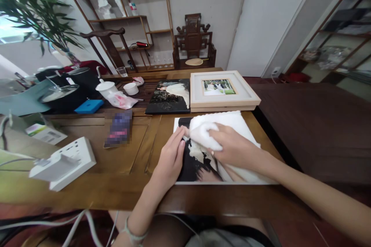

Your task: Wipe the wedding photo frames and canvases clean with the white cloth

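Note:
A photo panel (193, 166) with dark and white areas lies flat on the table near its front edge. My right hand (227, 141) presses a bunched white towel (204, 135) onto the upper middle of the panel. The rest of the towel spreads over the panel's right and upper part, hiding the picture there. Along the panel's left edge my left hand (173, 156) rests with its fingers stretched out, fingertips close to the bunched towel and holding nothing.
Behind the panel lie a dark photo board (168, 96) and a pale wooden picture frame (226, 102). To the left are a phone (118, 128), a white power strip (74, 162), a blue box (89, 106), a white bowl (131, 88) and dark pots (62, 98). Cables hang at the front.

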Tool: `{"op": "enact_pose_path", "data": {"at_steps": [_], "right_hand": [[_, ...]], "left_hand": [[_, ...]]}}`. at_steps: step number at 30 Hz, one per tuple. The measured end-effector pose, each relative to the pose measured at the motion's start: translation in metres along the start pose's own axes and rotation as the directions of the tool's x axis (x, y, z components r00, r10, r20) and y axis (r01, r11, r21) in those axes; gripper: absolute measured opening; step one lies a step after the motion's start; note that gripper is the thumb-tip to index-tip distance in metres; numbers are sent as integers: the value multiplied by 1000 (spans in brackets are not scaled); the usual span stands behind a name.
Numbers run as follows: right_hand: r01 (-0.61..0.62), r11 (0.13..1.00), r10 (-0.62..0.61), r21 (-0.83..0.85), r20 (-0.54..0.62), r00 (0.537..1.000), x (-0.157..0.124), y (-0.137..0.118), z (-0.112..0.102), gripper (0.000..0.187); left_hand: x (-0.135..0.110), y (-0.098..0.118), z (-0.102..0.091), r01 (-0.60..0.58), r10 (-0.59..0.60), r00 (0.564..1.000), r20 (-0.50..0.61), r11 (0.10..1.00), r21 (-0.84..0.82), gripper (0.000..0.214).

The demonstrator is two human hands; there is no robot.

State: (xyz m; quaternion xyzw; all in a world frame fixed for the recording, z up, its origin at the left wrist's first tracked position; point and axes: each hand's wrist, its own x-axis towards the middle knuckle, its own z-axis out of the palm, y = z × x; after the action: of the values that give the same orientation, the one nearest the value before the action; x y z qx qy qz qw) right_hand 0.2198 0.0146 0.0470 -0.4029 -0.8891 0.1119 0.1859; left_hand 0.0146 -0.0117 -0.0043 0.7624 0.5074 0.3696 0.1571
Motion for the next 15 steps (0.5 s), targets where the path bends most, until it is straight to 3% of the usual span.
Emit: {"op": "enact_pose_path", "data": {"at_steps": [4, 8, 10, 12, 15], "right_hand": [[248, 947, -278, 206, 133, 951, -19, -25, 2, 16], [272, 906, -362, 323, 259, 896, -40, -36, -12, 23], [178, 925, -292, 336, 329, 898, -51, -36, -22, 25], [39, 965, -137, 259, 374, 917, -60, -30, -30, 23], [-117, 990, 95, 74, 254, 963, -63, -13, -35, 11]], "left_hand": [[0, 2, -1, 9, -11, 998, -63, 999, -33, 42], [0, 2, -2, 3, -4, 998, -56, 1000, -28, 40], [0, 2, -2, -17, 17, 999, -31, 1000, -11, 38], [0, 2, -1, -42, 42, 999, -10, 999, -1, 36], [0, 1, -1, -71, 71, 997, 12, 997, 4, 34]]}}
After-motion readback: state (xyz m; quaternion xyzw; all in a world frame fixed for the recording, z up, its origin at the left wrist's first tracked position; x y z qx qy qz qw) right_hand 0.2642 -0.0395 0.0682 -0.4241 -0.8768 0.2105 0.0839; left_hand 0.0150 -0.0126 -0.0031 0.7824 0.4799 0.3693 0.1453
